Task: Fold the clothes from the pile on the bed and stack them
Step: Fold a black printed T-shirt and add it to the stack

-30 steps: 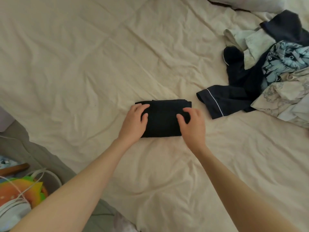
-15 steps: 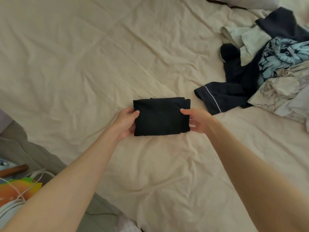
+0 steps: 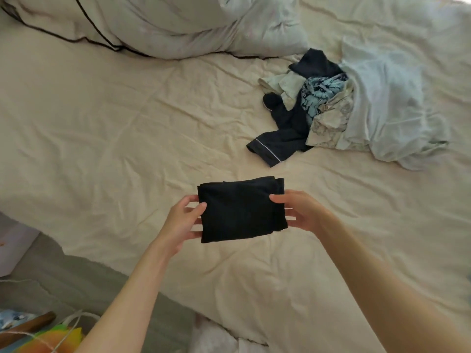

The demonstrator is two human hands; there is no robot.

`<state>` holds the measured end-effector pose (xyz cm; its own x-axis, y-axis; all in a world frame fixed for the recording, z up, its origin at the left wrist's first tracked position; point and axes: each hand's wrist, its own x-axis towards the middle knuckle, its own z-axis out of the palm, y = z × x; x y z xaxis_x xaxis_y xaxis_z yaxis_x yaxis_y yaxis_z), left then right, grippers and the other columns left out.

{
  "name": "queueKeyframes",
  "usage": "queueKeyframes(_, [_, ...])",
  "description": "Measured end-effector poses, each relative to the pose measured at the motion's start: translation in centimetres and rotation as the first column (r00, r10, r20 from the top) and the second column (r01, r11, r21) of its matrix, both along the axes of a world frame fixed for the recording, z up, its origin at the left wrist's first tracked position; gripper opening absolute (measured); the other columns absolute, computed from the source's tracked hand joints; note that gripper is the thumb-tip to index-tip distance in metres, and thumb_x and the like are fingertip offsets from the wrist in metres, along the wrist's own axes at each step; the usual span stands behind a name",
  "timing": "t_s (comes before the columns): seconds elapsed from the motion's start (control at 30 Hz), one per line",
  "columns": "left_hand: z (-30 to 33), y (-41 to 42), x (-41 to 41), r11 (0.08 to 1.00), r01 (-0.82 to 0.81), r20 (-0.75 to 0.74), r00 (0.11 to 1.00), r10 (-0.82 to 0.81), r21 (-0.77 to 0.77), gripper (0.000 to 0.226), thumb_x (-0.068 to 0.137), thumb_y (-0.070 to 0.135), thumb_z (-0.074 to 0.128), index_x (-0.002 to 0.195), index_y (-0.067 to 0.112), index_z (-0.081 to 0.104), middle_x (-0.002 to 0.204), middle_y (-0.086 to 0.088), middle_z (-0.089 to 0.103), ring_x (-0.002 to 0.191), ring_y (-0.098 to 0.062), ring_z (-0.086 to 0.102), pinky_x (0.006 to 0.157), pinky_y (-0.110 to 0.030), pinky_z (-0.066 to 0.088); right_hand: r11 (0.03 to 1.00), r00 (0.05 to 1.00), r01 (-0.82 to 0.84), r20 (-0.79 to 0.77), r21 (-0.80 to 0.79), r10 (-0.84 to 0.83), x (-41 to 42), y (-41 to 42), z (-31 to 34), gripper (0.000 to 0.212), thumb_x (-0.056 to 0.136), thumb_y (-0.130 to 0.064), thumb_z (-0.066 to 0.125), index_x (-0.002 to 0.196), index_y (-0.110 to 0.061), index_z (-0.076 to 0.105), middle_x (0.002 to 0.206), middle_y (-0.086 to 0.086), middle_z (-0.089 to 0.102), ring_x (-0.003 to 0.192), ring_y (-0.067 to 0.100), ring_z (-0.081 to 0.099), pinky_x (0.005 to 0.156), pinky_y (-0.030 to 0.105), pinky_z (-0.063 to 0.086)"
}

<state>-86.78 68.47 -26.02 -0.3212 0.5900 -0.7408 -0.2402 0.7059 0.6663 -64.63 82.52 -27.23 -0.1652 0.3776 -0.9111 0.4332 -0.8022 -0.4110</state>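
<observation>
We look down on a bed (image 3: 107,138) covered by a wrinkled cream sheet, with a pale duvet (image 3: 178,24) bunched along its far edge. To the far right lies the pile of unfolded clothes (image 3: 331,108): dark navy pieces with white piping, a blue patterned one, pale ones. Both our forearms reach forward from the bottom edge. Between our hands we hold a folded black garment (image 3: 239,210), a compact rectangle lifted just above the sheet, nearer than the pile. Our left hand (image 3: 182,220) grips its left edge, thumb on top and fingers beneath. Our right hand (image 3: 300,210) grips the right edge the same way.
</observation>
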Motion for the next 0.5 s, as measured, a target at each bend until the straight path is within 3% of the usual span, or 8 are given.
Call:
queueKeyframes(0.13, [3.8, -1.3, 5.6, 0.995, 0.091, -0.002, 0.996, -0.091, 0.038, 0.014, 0.095, 0.021, 0.054, 0.108, 0.021, 0.057, 0.1, -0.009, 0.066, 0.088, -0.025, 0.066, 0.06, -0.034, 0.055, 0.99, 0.993, 0.109, -0.05, 0.095, -0.104, 6.9, -4.0, 4.8, 0.022, 0.084, -0.018, 0.069, 0.106, -0.014, 0.065, 0.106, 0.002, 0.069, 0.094, 0.02, 0.066, 0.072, 0.033, 0.054])
queueKeyframes(0.3, [8.0, -3.5, 14.4, 0.968, 0.234, 0.015, 0.972, -0.236, 0.093, 0.011, 0.095, 0.02, 0.055, 0.105, 0.022, 0.057, 0.099, -0.009, 0.067, 0.084, -0.024, 0.067, 0.054, -0.03, 0.054, 0.95, 0.969, 0.245, -0.077, 0.194, -0.234, 17.2, -10.0, 10.4, 0.021, 0.085, -0.017, 0.068, 0.105, -0.017, 0.068, 0.102, 0.001, 0.071, 0.093, 0.021, 0.068, 0.082, 0.037, 0.055])
queueKeyframes(0.5, [11.7, -7.7, 27.2, 0.904, 0.394, 0.029, 0.914, -0.404, 0.165, 0.012, 0.095, 0.02, 0.055, 0.107, 0.02, 0.058, 0.099, -0.01, 0.067, 0.079, -0.023, 0.068, 0.055, -0.031, 0.054, 0.875, 0.923, 0.381, -0.078, 0.298, -0.376, 30.8, -18.9, 15.6, 0.02, 0.087, -0.017, 0.065, 0.107, -0.021, 0.066, 0.101, 0.0, 0.071, 0.093, 0.019, 0.066, 0.073, 0.032, 0.054])
